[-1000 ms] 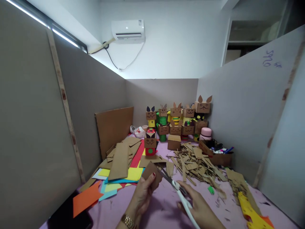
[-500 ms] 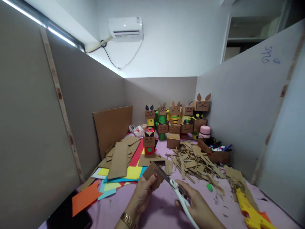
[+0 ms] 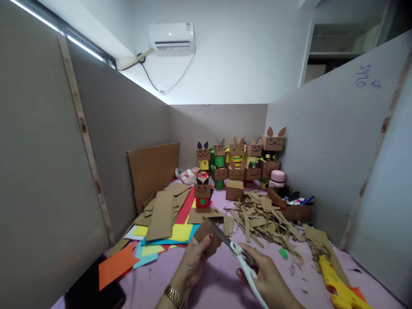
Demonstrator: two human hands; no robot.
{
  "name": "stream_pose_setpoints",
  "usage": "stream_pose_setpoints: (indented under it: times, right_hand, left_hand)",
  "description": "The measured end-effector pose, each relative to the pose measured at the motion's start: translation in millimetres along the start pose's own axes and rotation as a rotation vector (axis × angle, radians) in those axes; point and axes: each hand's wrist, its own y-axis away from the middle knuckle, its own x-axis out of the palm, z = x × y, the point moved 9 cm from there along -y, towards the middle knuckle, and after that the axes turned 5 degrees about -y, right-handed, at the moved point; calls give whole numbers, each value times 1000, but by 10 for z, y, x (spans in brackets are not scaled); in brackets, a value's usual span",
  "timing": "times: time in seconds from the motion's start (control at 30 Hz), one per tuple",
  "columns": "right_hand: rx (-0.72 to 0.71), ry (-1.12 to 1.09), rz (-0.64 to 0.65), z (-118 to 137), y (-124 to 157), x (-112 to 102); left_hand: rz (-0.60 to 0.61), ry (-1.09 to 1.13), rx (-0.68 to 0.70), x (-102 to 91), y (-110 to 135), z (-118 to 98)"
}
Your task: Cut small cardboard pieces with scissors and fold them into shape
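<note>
Near the front middle, my left hand (image 3: 197,256) grips a small brown cardboard piece (image 3: 204,232), thumb on top. My right hand (image 3: 262,274) is closed around the handles of white-handled scissors (image 3: 240,256). The dark blades lie across the upper right edge of the cardboard piece and look nearly closed; whether they are cutting into it I cannot tell. Just beyond the hands lies a flat cardboard offcut (image 3: 206,215). A cardboard animal figure (image 3: 202,193) with a red body and black ears stands behind it.
Cardboard strips (image 3: 260,216) are heaped at right, beside an open cardboard box (image 3: 298,211) of pens. A yellow glue gun (image 3: 337,285) lies front right. Cardboard sheets (image 3: 160,214) and an orange paper (image 3: 116,265) lie left. Several cardboard animal figures (image 3: 237,149) and a small box (image 3: 234,190) stand behind.
The scissor blades look a little more closed at the cardboard edge. Both hands keep almost the same place; the whole view has shifted very slightly.
</note>
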Motion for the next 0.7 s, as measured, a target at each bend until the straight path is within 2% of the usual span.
stream_pose_setpoints:
  times: [0.5, 0.7]
  right_hand:
    - [1, 11, -7, 28, 1, -28]
    - [-2, -7, -34, -30, 1, -37]
  left_hand:
    - [-6, -1, -26, -29, -7, 36]
    - [68, -27, 12, 57, 17, 17]
